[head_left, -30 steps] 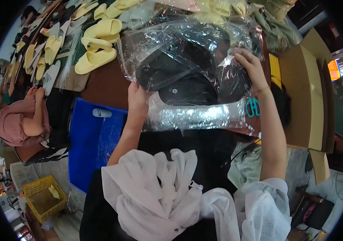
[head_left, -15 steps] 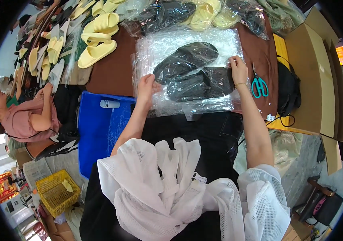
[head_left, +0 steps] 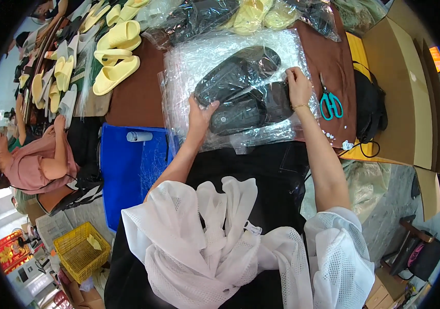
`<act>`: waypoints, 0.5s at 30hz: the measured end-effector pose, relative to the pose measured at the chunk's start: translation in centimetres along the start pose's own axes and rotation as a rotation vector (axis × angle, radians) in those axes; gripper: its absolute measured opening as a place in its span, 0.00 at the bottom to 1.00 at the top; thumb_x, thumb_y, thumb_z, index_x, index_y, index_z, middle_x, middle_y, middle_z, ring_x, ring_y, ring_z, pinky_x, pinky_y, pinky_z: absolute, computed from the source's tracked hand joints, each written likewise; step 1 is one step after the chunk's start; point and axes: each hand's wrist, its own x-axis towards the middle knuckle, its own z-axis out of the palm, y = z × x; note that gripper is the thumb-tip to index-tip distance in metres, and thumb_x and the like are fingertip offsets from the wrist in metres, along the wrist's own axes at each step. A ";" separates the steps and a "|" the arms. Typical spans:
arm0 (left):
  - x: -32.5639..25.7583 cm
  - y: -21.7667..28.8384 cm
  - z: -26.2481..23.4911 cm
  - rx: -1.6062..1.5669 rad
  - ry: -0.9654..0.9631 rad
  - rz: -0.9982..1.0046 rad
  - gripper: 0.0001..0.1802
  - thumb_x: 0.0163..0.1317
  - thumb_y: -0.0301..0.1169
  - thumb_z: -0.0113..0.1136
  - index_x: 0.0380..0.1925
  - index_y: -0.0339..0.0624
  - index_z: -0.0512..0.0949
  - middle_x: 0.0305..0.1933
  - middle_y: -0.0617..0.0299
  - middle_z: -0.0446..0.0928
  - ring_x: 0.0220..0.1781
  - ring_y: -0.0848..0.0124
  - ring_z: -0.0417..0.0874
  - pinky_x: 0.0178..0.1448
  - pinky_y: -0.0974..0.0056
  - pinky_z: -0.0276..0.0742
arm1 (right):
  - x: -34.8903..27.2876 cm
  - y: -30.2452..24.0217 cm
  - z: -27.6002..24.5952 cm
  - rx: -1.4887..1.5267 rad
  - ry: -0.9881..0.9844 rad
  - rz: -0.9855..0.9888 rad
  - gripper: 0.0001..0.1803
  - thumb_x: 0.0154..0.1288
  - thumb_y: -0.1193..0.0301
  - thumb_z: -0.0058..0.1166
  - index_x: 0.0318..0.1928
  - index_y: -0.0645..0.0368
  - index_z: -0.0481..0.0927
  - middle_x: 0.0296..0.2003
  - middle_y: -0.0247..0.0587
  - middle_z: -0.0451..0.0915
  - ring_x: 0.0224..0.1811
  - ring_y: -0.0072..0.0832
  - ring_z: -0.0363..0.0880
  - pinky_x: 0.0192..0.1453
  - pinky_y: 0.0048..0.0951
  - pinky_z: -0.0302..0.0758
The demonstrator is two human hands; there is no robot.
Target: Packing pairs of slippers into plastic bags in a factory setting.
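A pair of black slippers (head_left: 220,80) lies inside a clear plastic bag on a stack of clear plastic bags (head_left: 178,59). My left hand (head_left: 199,117) grips the left edge of the bagged slippers, thumb over the top and the other fingers partly hidden at the side. At the opposite edge, my right hand (head_left: 299,88) has its fingertips pinched together on the clear bag beside the slippers. Close by my right hand, teal-handled scissors (head_left: 331,105) rest on the brown tabletop (head_left: 316,49).
Yellow slippers (head_left: 116,75) lie at the left, and bagged black slippers (head_left: 204,20) at the back. A blue bin (head_left: 119,175) sits beside my left forearm. At the right stand a black bag (head_left: 369,105) and an open cardboard box (head_left: 392,82). Another person (head_left: 39,159) sits at far left.
My left hand has closed on the bag's left edge, its thumb now over the slippers. My right hand has shifted slightly up and left in view, its fingertips still at the bag.
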 end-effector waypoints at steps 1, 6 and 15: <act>0.2 0.6 -0.1 0.033 0.021 -0.049 0.36 0.54 0.31 0.65 0.59 0.31 0.57 0.52 0.51 0.71 0.51 0.67 0.73 0.54 0.65 0.70 | 0.0 0.2 0.0 -0.001 0.002 0.003 0.12 0.63 0.60 0.48 0.35 0.53 0.79 0.26 0.45 0.80 0.30 0.45 0.79 0.33 0.41 0.71; 1.3 1.5 -4.4 0.151 0.152 -0.154 0.29 0.56 0.25 0.60 0.57 0.36 0.61 0.51 0.53 0.72 0.52 0.67 0.73 0.54 0.66 0.70 | 0.3 1.0 0.0 -0.035 0.047 -0.039 0.10 0.60 0.60 0.50 0.34 0.53 0.78 0.26 0.43 0.80 0.30 0.44 0.79 0.32 0.41 0.71; -1.2 5.0 -18.8 0.220 0.619 0.040 0.22 0.59 0.29 0.59 0.53 0.35 0.69 0.48 0.56 0.75 0.47 0.69 0.76 0.51 0.66 0.71 | 0.5 1.4 -0.4 0.044 0.032 -0.021 0.12 0.61 0.60 0.49 0.36 0.54 0.78 0.27 0.44 0.80 0.31 0.42 0.79 0.34 0.40 0.71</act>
